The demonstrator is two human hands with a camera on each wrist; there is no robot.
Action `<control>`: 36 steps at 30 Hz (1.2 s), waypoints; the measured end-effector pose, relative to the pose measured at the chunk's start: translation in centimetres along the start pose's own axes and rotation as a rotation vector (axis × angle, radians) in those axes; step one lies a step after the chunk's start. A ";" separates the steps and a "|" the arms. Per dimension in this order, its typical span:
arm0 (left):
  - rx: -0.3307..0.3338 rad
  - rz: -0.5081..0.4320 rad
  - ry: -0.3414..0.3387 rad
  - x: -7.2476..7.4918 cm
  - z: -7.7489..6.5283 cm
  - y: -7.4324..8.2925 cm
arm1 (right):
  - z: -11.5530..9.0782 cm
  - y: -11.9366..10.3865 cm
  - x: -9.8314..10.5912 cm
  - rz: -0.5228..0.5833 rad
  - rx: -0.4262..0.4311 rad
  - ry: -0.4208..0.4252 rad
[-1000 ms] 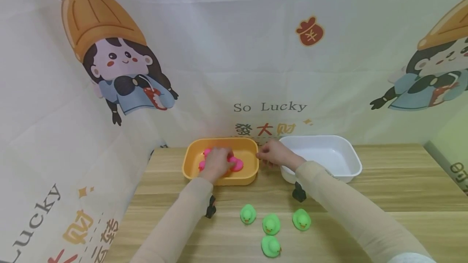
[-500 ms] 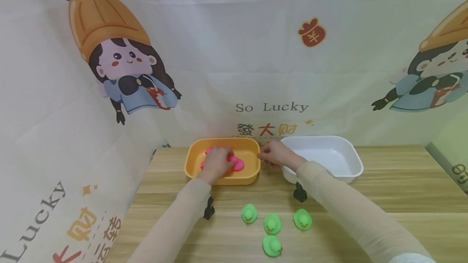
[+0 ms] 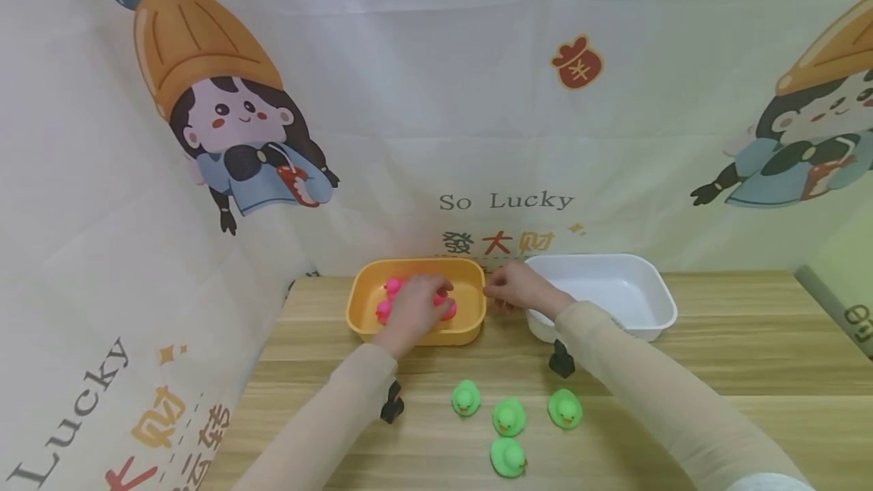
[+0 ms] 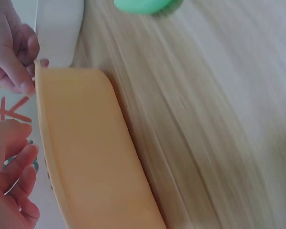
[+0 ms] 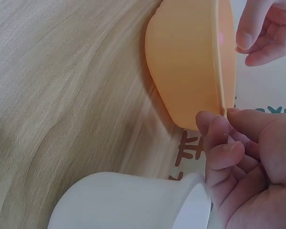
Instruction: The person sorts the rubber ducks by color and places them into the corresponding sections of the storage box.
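An orange plastic basin (image 3: 417, 339) at the back of the table holds several pink rubber ducks (image 3: 393, 286). Over them hovers my left hand (image 3: 417, 305), fingers loosely bent; in the left wrist view nothing shows between its thumb and fingers (image 4: 24, 157). My right hand (image 3: 516, 286) pinches the basin's right rim between thumb and fingertips, as the right wrist view shows. Part of the ducks is hidden under the left hand.
Beside the right hand stands a white plastic basin (image 3: 607, 298). Several green rubber ducks (image 3: 508, 417) sit on the wooden table (image 3: 736, 370) between the forearms. A printed cloth (image 3: 409, 97) hangs behind the table.
The left hand has shifted slightly to the right over the orange basin, uncovering more of the pink ducks on its left. The right hand stays at the rim.
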State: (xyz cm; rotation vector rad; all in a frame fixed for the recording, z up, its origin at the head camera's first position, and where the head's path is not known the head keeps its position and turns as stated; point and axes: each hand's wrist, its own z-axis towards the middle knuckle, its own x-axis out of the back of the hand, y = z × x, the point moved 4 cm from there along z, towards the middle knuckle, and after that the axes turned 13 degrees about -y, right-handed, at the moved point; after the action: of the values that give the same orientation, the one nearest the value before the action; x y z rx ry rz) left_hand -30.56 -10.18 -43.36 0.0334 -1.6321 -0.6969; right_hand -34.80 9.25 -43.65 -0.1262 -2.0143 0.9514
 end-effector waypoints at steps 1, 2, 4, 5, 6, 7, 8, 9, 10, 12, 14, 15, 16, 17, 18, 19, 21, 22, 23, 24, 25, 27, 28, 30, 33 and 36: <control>-0.011 -0.004 0.005 0.0 -0.1 0.2 | -0.1 0.0 0.0 -0.002 0.005 0.002; -0.026 -0.008 0.009 -0.1 -0.3 0.5 | -0.2 0.1 0.1 -0.004 0.006 0.004; -0.058 -0.034 0.010 -0.1 -0.6 1.0 | -0.4 0.2 0.2 -0.004 0.014 0.013; -0.077 -0.045 0.009 -0.2 -0.8 1.3 | -0.5 0.2 0.3 -0.001 0.020 0.019; -0.094 -0.059 0.005 -0.2 -1.0 1.5 | -0.7 0.3 0.4 0.003 0.021 0.023; -0.104 -0.080 -0.004 -0.3 -1.2 1.8 | -0.9 0.4 0.5 0.009 0.024 0.026; -0.115 -0.099 -0.015 -0.4 -1.5 2.0 | -1.1 0.4 0.6 0.014 0.024 0.028; -0.122 -0.111 -0.025 -0.5 -1.8 2.2 | -1.3 0.5 0.6 0.022 0.027 0.029; -0.129 -0.113 -0.035 -0.6 -2.1 2.5 | -1.5 0.6 0.7 0.028 0.030 0.029; -0.130 -0.116 -0.061 -0.9 -2.6 2.9 | -2.1 0.8 1.0 0.031 0.031 0.034; -0.138 -0.114 -0.074 -1.2 -3.1 3.2 | -2.8 1.2 1.4 0.034 0.038 0.043; -0.143 -0.110 -0.077 -1.4 -3.3 3.4 | -3.1 1.3 1.6 0.031 0.045 0.051; -0.144 -0.111 -0.083 -1.5 -3.5 3.5 | -3.5 1.5 1.8 0.027 0.051 0.058; -0.148 -0.108 -0.087 -1.7 -3.7 3.5 | -3.8 1.6 1.9 0.025 0.060 0.067; -0.151 -0.107 -0.089 -1.8 -4.0 3.6 | -4.2 1.8 2.1 0.026 0.072 0.075; -0.158 -0.108 -0.091 -1.9 -4.2 3.6 | -4.6 1.9 2.3 0.027 0.080 0.082; -0.169 -0.103 -0.102 -2.2 -4.8 3.6 | -5.4 2.2 2.5 0.027 0.093 0.091; -0.178 -0.101 -0.103 -2.3 -5.1 3.7 | -5.8 2.3 2.6 0.030 0.097 0.096; -0.190 -0.101 -0.106 -2.4 -5.3 3.7 | -6.3 2.5 2.8 0.030 0.102 0.103; -0.200 -0.102 -0.106 -2.5 -5.6 3.8 | -6.7 2.7 2.9 0.029 0.101 0.110; -0.214 -0.097 -0.103 -2.6 -5.8 3.8 | -7.1 2.9 3.0 0.029 0.102 0.115; -0.220 -0.090 -0.106 -2.9 -6.2 3.9 | -8.0 3.4 3.3 0.031 0.100 0.127; -0.222 -0.086 -0.109 -3.0 -6.4 3.9 | -8.4 3.6 3.4 0.032 0.095 0.133; -0.218 -0.083 -0.122 -3.3 -6.7 3.9 | -9.2 4.0 3.6 0.038 0.087 0.140; -0.209 -0.083 -0.139 -3.7 -7.2 3.9 | -10.4 4.5 4.0 0.045 0.068 0.150; -0.206 -0.080 -0.131 -3.9 -7.5 3.9 | -11.3 4.8 4.3 0.040 0.062 0.164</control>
State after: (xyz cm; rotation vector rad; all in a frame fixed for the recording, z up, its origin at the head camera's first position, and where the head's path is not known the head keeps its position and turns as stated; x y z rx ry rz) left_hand -21.54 -8.57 -44.96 -0.0978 -1.6828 -0.9421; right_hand -30.08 20.94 -40.33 -0.2049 -1.8368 0.9956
